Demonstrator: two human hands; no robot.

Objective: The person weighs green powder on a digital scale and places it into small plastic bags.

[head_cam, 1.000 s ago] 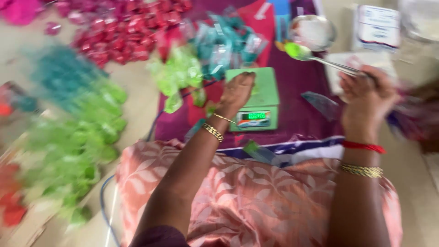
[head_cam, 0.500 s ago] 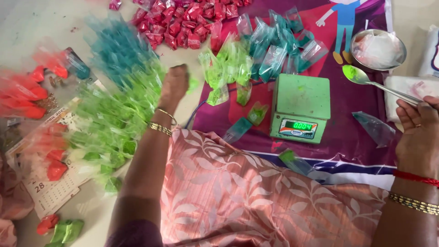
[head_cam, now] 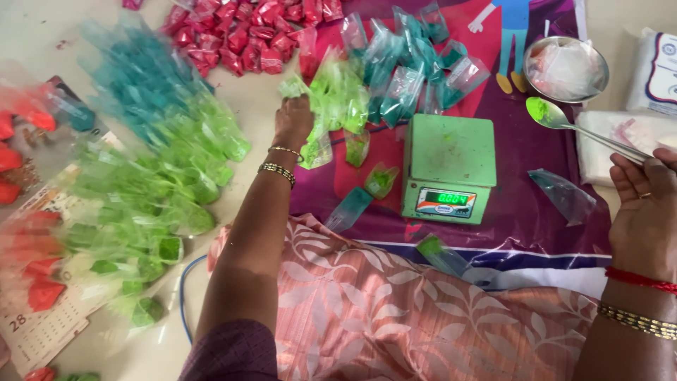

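1. The small scale (head_cam: 449,166) is pale green, with a green-lit display.
2. The packets (head_cam: 338,95) at the left hand (head_cam: 295,121) hold bright green powder.
3. The spoon (head_cam: 564,121) is silver, with green powder in its bowl.
4. Other packet heaps are red (head_cam: 240,35), teal (head_cam: 137,70) and green (head_cam: 155,190).
5. The cloth (head_cam: 522,183) is purple.
6. The lap garment (head_cam: 395,317) is pink with pale leaf patterns.
7. The right hand (head_cam: 645,212) wears a red thread and gold bangle.

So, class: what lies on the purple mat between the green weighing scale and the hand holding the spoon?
In the head view, one clear packet of teal powder lies between the scale and the right hand; otherwise bare purple mat.
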